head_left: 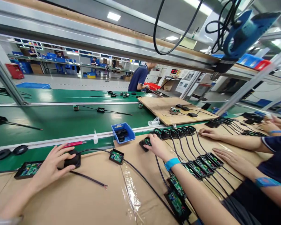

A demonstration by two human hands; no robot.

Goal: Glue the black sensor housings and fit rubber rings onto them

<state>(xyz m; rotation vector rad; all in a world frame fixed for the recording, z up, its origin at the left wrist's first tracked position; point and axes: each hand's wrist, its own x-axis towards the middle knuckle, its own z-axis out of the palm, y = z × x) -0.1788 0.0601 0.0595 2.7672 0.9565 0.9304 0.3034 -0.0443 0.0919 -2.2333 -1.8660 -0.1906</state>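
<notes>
Brown cardboard [84, 200] covers the tabletop closest to the viewer. It is matte and creased, with a glossy strip of clear tape [130, 187] running across it. At the bottom edge lies a rectangular green circuit board [178, 204] in a shallow black casing, with a thin black cable [142, 179] trailing up from it.

The left hand [52, 167] reaches in from the lower left. Its fingers curve around a smooth, rounded black housing [72, 161], holding it down on the cardboard. Just left of this hand sits a second board [29, 169], also green in a black tray. To the right lies a small square board [116, 156].

The right hand [156, 146] wears a bright blue wristband [172, 163]. It closes over a round black part [145, 143] with a green ring on its face. This part sits at the near end of a neat row of matching round parts [175, 132], each wired to one of a row of boards [201, 165].

Behind the cardboard, a small blue plastic bin [128, 135] holds a heap of black ring-shaped pieces [121, 133]. A little white squeeze bottle [95, 137] stands upright beside it. Past these runs a smooth green conveyor belt [61, 120] carrying a few wired parts. A pale plywood sheet [164, 109] lies across the belt.

On the right, a co-worker's two hands [231, 157] rest flat on the wired boards.
</notes>
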